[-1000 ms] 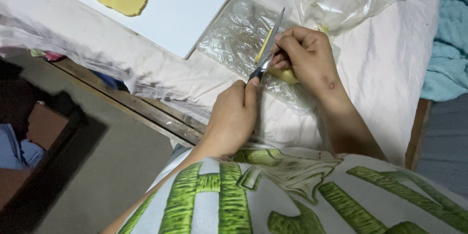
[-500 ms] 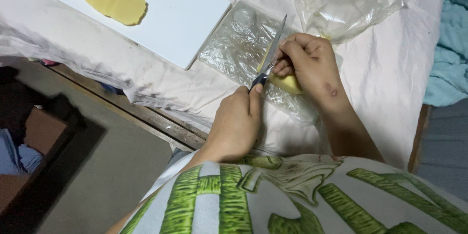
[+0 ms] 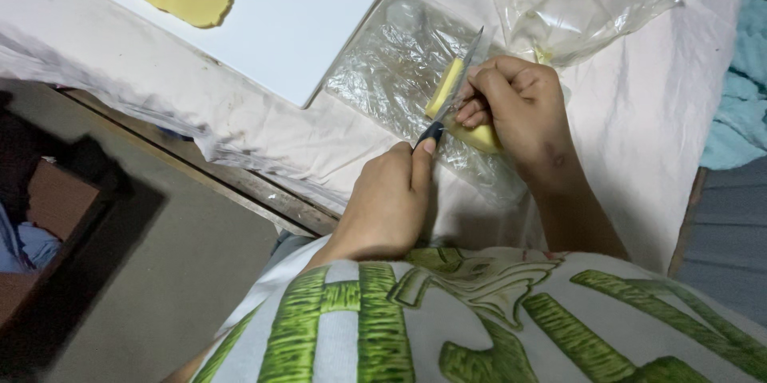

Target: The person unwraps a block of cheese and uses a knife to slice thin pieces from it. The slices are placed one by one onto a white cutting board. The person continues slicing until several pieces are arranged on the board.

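The left hand (image 3: 389, 203) curls its fingers around the dark handle of a slim steel-bladed knife (image 3: 451, 87), blade angled up. The right hand (image 3: 518, 107) arches over a pale yellow soft block (image 3: 479, 137), fingers pinching it on crinkled clear plastic wrap (image 3: 391, 63) beside the white rectangular board (image 3: 272, 15).

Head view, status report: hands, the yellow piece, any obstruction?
Left hand grips steel knife. Right hand pins pale yellow block on crinkled clear plastic sheet; blade against block. Nothing obstructing.
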